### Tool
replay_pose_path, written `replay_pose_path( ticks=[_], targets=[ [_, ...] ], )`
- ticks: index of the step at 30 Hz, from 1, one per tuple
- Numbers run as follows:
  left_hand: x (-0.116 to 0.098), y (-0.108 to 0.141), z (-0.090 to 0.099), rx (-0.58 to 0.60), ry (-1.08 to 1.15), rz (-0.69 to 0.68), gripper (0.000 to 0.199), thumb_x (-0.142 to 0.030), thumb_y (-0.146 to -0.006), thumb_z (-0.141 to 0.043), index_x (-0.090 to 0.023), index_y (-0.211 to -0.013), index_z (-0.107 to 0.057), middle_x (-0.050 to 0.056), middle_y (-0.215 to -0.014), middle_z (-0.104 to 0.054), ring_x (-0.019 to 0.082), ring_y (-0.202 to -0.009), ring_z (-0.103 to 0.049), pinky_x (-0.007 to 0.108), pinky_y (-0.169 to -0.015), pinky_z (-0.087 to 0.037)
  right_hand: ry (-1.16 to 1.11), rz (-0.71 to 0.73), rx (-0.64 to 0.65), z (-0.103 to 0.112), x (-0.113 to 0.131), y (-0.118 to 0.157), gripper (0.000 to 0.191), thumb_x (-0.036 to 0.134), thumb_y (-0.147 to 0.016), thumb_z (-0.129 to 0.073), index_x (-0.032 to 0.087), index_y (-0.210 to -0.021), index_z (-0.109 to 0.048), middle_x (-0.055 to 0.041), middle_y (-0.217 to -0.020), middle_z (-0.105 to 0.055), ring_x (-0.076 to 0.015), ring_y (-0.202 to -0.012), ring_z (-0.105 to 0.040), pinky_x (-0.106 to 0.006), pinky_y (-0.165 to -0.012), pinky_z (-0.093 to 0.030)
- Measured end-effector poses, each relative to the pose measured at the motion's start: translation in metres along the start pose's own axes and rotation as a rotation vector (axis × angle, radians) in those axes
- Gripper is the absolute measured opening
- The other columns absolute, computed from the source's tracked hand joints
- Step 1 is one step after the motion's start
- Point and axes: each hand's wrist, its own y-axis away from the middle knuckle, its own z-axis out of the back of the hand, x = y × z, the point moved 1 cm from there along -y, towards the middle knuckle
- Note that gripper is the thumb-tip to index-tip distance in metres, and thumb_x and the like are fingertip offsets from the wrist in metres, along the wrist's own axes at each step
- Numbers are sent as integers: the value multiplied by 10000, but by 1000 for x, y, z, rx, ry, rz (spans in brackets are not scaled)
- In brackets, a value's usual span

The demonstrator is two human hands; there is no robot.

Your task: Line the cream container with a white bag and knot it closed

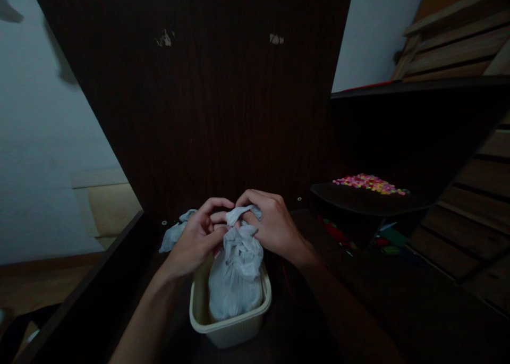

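We see a pale plastic bag (236, 289), its body full and rounded, sitting inside a cream tub (235, 336) with rounded corners. The neck of the bag is bunched into crumpled folds that stand above the rim.

Both hands are at this neck. Our right hand (274, 228) holds a twisted strip of the plastic between curled fingers, the strip looping over toward the other side. Our left hand (197, 240) is narrow and curled, its fingertips and thumb close against the same twist; we cannot tell how firmly it grips.

Just behind the left hand lies another piece of crumpled plastic (171, 238). The tub rests on a dark worktop (290, 321), and a tall dark brown panel (223, 103) rises behind it, marked by two pale chips.

To the right, a dark shelf (358, 202) carries a heap of small colourful pieces (368, 183), mostly pink and yellow. Beneath it we make out a green object (395, 237), too dim to name. Farther right are wooden slats (458, 56); to the left is a pale wall (48, 151).
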Motion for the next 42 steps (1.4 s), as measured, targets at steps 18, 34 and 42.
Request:
replay_pose_path(
  ticks=[18,34,42],
  targets=[
    [-9,-2,12,-258,-357,-65,302,-256,-648,-882,-143,-920,-815,-22,-495,-619,68,-399,-487,154,-401,-362,-83,-46,121,27,4,0,74,194,-965,-608,177,-922,-666,-5,-888,-631,-121,-790,-597,-258,-712,-463],
    [-16,1,11,-295,-269,63,301,-366,-709,-857,-137,-893,-789,-1,-528,-677,87,-368,-559,145,-364,-356,153,86,403,17,10,6,207,107,-968,-563,177,-1156,-614,-53,-1055,-630,-193,-995,-594,-329,-871,-466],
    [-18,0,21,-319,-538,2,279,-414,-729,-809,-139,-709,-766,-11,-515,-587,78,-429,-456,189,-408,-318,93,73,422,20,10,4,128,88,-964,-484,176,-1019,-558,-52,-1058,-557,-178,-966,-568,-325,-877,-451]
  ],
)
